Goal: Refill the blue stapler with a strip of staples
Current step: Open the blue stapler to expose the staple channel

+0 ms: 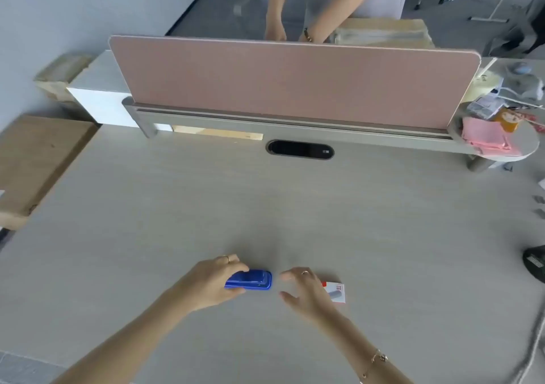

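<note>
- The left hand (212, 283) is gripping the blue stapler (250, 280), lying flat near the surface's (265, 206) near edge.
- The right hand (306, 290) is hovering spread and empty just beside it, partly covering a staple box (336, 292).

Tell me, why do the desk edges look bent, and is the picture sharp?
Head view: the wide-angle lens bows the pink divider and desk; lighting is soft, with faint shadows near the left hand, right hand and blue stapler; the whole frame is slightly blurred.
</note>
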